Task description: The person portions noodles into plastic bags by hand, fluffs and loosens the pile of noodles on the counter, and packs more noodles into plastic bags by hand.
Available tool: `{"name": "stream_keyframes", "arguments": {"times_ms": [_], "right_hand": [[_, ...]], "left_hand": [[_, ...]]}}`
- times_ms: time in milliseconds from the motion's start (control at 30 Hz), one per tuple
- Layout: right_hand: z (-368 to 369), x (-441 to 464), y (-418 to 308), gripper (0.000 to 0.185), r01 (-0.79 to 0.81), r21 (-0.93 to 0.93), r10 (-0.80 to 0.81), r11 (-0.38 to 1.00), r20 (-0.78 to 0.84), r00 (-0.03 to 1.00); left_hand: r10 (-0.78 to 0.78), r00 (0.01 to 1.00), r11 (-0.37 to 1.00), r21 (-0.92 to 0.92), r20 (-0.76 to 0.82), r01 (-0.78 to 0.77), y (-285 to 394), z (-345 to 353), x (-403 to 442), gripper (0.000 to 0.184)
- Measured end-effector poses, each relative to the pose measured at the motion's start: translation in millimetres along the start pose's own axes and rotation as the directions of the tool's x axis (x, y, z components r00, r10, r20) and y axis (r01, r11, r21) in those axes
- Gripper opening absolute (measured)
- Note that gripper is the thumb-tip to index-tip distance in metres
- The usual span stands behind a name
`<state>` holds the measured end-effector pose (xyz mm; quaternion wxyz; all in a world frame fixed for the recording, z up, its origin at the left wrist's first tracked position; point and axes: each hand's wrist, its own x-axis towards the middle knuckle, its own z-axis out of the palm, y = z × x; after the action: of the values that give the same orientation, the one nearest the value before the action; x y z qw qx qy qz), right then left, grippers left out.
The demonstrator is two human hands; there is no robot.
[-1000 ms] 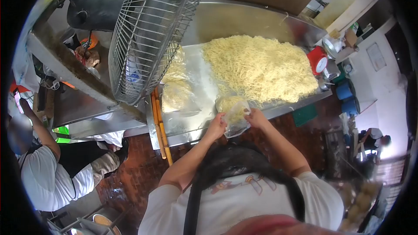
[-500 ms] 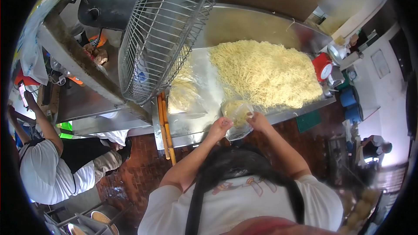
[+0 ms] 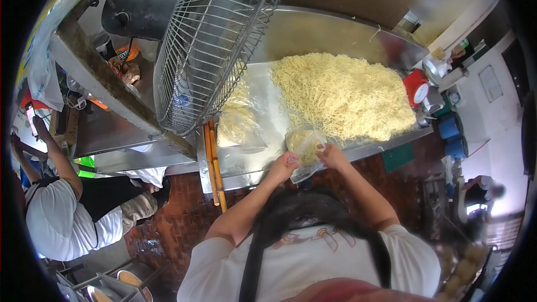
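Note:
A clear plastic bag [image 3: 306,146] with yellow noodles inside rests at the front edge of the metal table, its mouth toward me. On its left side my left hand [image 3: 286,164] is closed, pinching the plastic. My right hand [image 3: 331,156] grips the bag's other side with closed fingers. Just beyond the bag spreads a large heap of yellow noodles [image 3: 347,95]. Left of it lie filled clear bags of noodles [image 3: 239,126], partly hidden behind the fan.
A big wire-caged fan [image 3: 207,50] juts over the table's left part. Bamboo poles [image 3: 212,162] lean at the left edge. A red scale [image 3: 415,86] stands right of the heap. One person [image 3: 67,212] holds a phone at left; another person [image 3: 482,190] is far right.
The bag's open end has been drawn together and its plastic hangs narrower between my hands. Both hands stay in nearly the same place.

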<state>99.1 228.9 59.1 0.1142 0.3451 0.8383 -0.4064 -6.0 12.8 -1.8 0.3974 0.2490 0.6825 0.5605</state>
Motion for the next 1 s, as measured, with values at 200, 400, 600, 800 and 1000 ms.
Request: {"name": "stream_keyframes", "arguments": {"times_ms": [200,400,600,800,1000], "right_hand": [[0,0,3,0.045,0.002,-0.007,-0.002,1.000,-0.018,1.000],[-8,-6,-7,0.044,0.009,-0.022,-0.009,1.000,-0.015,1.000],[-9,-6,-5,0.053,0.029,-0.090,-0.034,0.996,-0.052,0.998],[1,0,33,0.056,0.119,-0.272,-0.184,0.955,-0.227,0.956],[-9,1,57,0.040,0.154,-0.271,-0.232,0.950,-0.288,0.929]], "left_hand": [[0.028,1.000,1.000,-0.002,-0.001,-0.028,-7,4,2,0.029],[0.008,1.000,1.000,-0.001,-0.013,-0.008,-5,8,3,0.029],[0.042,0.998,0.999,0.031,-0.053,-0.040,-5,13,2,0.043],[0.068,0.992,0.974,-0.210,-0.105,-0.089,-29,25,17,0.036],[0.126,0.969,0.927,-0.323,-0.214,-0.192,19,12,25,0.027]]}}
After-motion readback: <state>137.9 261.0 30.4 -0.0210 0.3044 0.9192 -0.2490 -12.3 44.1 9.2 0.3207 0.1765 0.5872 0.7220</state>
